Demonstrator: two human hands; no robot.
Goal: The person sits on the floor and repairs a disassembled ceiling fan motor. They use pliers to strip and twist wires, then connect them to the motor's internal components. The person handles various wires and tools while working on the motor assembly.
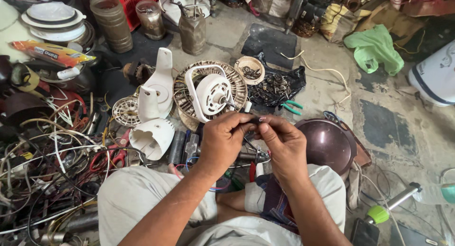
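My left hand (222,139) and my right hand (283,144) meet in front of me over my knees. Both pinch a small dark part (253,121) between their fingertips, with thin wires hanging below it. Just beyond the hands lies a round fan motor (211,95) with copper windings and a white bracket. Its white plastic housing pieces (154,118) lie to the left of it.
A heap of tangled wires (42,151) fills the left floor. Green-handled pliers (293,106), a black bag of small parts (277,87) and a small bowl (250,69) lie behind the motor. A dark round dome (328,144) sits right of my hands. Metal jars (112,22) stand behind.
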